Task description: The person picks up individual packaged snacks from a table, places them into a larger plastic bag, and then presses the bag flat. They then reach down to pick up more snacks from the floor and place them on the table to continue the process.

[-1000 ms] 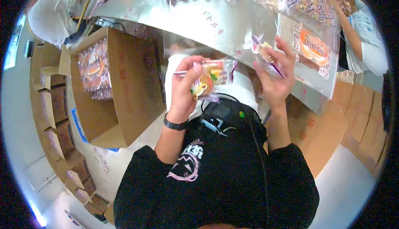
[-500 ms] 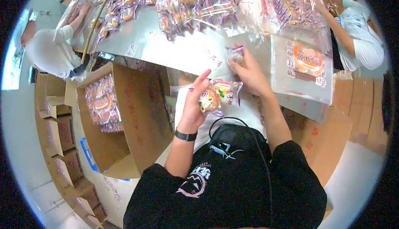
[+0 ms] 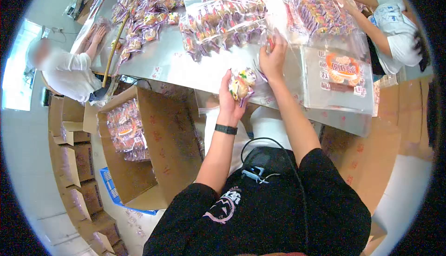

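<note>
Wrapped snacks (image 3: 240,83), cradled in the left hand (image 3: 228,106) near twelve o'clock, presumably to keep them together; right hand (image 3: 274,61), one o'clock, fingers curled, grasp indeterminable.

A packing workroom, in a factory or food workshop, is shown. A metal counter (image 3: 169,72) is covered in part with small wrapped food packets (image 3: 151,21) and filled printed bags (image 3: 223,21). Packed bags are held in a large open carton (image 3: 172,139), more cardboard boxes (image 3: 76,163) are lined along the wall, and places at the counter are taken by other people (image 3: 69,70).
</note>
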A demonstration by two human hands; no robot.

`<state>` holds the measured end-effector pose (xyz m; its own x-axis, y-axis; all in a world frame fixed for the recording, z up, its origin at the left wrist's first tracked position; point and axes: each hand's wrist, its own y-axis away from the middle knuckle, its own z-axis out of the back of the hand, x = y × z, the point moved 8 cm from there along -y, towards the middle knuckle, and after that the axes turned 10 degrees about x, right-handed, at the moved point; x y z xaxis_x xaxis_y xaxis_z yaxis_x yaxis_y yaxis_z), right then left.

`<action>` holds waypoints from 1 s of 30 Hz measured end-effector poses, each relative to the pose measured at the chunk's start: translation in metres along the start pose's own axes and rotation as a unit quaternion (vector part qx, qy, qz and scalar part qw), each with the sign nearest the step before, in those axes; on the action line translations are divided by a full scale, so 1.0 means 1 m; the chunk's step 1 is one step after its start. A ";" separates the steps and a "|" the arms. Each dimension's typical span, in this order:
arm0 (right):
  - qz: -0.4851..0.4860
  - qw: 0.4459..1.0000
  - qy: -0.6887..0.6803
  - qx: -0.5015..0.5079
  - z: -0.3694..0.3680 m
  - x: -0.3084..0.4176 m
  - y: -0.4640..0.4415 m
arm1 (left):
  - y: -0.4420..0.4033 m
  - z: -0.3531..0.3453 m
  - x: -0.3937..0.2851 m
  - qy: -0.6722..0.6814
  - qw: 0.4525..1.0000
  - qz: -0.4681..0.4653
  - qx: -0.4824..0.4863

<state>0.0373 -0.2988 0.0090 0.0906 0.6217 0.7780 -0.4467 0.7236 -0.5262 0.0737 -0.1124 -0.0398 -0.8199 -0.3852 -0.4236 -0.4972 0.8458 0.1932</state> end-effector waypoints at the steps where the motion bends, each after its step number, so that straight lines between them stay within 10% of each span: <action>1: -0.004 1.000 -0.013 -0.010 -0.005 -0.004 -0.001 | 0.002 0.002 -0.001 -0.004 1.000 -0.010 -0.019; 30: 0.113 0.919 0.356 0.129 -0.019 0.020 -0.044 | -0.001 0.020 0.000 -0.251 0.953 -0.141 -0.096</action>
<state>0.0755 -0.3127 0.0418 0.4875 0.8525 0.1887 -0.7131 0.5134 -0.4774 0.0799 -0.1060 -0.0579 -0.4301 -0.3210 -0.8438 -0.7600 0.6331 0.1465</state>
